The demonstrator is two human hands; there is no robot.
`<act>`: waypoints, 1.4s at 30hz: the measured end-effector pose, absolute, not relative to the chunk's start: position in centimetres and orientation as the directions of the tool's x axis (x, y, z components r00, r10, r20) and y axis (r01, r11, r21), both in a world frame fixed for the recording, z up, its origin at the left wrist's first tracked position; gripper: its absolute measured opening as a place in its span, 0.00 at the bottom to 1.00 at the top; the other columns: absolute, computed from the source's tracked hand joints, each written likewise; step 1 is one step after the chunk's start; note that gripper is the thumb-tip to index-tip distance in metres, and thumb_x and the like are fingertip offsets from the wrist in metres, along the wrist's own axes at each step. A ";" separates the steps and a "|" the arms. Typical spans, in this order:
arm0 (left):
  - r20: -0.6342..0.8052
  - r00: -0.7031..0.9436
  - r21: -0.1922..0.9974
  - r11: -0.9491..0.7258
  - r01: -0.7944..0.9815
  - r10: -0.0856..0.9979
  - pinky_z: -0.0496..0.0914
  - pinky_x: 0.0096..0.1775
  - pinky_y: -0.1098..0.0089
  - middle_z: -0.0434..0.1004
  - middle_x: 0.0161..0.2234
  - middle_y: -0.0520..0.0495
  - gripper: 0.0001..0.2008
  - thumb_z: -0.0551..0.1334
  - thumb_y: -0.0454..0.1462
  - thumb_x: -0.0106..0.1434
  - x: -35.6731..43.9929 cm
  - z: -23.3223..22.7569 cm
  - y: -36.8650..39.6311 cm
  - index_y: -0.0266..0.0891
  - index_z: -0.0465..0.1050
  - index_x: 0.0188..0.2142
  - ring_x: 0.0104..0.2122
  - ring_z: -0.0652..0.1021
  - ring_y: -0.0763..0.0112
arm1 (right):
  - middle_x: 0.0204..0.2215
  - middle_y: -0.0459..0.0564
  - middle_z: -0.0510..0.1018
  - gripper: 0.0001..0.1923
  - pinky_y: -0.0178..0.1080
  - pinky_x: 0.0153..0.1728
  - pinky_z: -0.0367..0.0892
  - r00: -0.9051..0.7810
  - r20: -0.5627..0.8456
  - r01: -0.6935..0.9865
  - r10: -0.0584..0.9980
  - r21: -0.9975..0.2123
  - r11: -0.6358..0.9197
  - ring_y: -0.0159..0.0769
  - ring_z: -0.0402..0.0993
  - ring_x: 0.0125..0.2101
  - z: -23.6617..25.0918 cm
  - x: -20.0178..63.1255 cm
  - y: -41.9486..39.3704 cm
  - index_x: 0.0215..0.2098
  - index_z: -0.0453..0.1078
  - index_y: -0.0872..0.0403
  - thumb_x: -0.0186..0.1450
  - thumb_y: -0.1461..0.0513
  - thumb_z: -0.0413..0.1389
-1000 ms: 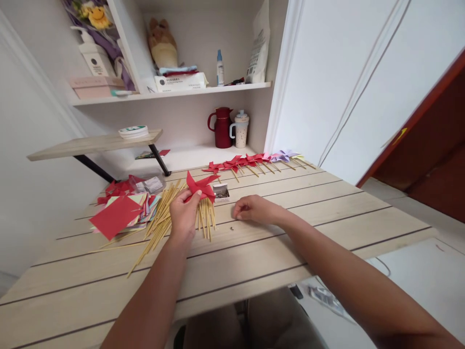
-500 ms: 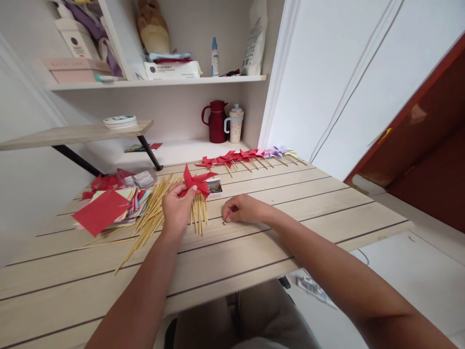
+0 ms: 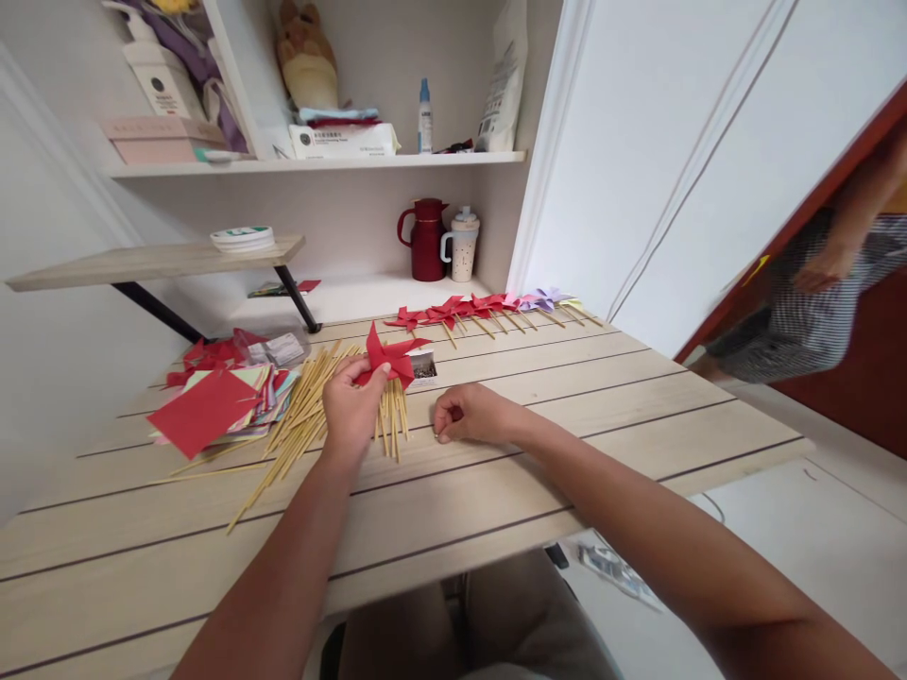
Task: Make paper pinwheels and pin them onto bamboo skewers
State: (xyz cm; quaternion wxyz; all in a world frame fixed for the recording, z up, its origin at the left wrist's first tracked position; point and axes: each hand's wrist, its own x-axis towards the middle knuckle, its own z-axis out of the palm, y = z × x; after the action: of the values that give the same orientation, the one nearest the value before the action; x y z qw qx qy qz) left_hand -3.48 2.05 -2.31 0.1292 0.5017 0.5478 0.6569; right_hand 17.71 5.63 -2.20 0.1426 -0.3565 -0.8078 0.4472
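My left hand [image 3: 354, 397] holds up a red paper pinwheel [image 3: 389, 364], pinched between thumb and fingers above the wooden sticks. Low over the tabletop, my right hand [image 3: 468, 413] has its thumb and forefinger pressed together on a small shiny metal piece [image 3: 436, 435], too tiny to name surely. Behind the pinwheel stands a small open white box [image 3: 424, 380] of dark metal bits. Many thin wooden sticks [image 3: 287, 439] lie left of and beneath my left hand. A stack of paper squares, red on top [image 3: 205, 413], sits further left.
Finished pinwheels on sticks [image 3: 488, 304] line the table's back edge. A red jug [image 3: 427, 241] and a speckled cup [image 3: 464, 247] stand behind them. A raised wooden shelf [image 3: 156, 262] is at left. Another person's hand [image 3: 826, 267] shows at far right.
My right fingertips have closed over the small shiny piece on the table. My left hand keeps the pinwheel nearly still. Another person has come into view at right; the view shifted slightly.
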 end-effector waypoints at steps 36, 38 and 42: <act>0.449 -0.511 0.892 -0.338 0.300 0.733 0.70 0.45 0.63 0.79 0.35 0.47 0.10 0.71 0.45 0.54 -3.6 -2.4 2.2 0.41 0.80 0.30 0.39 0.77 0.61 | 0.27 0.43 0.77 0.06 0.33 0.32 0.60 -0.717 0.009 0.445 0.697 -0.764 0.467 0.30 0.69 0.29 -2.0 17.4 5.3 0.29 0.78 0.53 0.53 0.68 0.66; 0.439 -0.516 0.898 -0.335 0.285 0.736 0.70 0.45 0.64 0.79 0.34 0.47 0.10 0.71 0.45 0.54 -3.6 -2.4 2.2 0.41 0.80 0.29 0.39 0.77 0.61 | 0.27 0.43 0.77 0.07 0.33 0.32 0.60 -0.723 0.010 0.434 0.691 -0.772 0.464 0.30 0.69 0.29 -2.2 17.5 5.4 0.30 0.79 0.53 0.53 0.68 0.67; 0.437 -0.509 0.899 -0.337 0.280 0.741 0.70 0.44 0.64 0.79 0.34 0.47 0.09 0.70 0.44 0.54 -3.5 -2.4 2.1 0.41 0.80 0.30 0.38 0.77 0.62 | 0.29 0.43 0.77 0.08 0.33 0.33 0.60 -0.736 0.011 0.420 0.677 -0.777 0.469 0.31 0.69 0.30 -2.3 17.5 5.6 0.32 0.79 0.53 0.53 0.68 0.67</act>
State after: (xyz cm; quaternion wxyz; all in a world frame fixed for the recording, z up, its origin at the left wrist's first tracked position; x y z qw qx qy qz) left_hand -3.52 2.15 -2.36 0.1713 0.4648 0.5497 0.6727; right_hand 17.54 5.56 -2.31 0.1610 -0.3259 -0.8418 0.3990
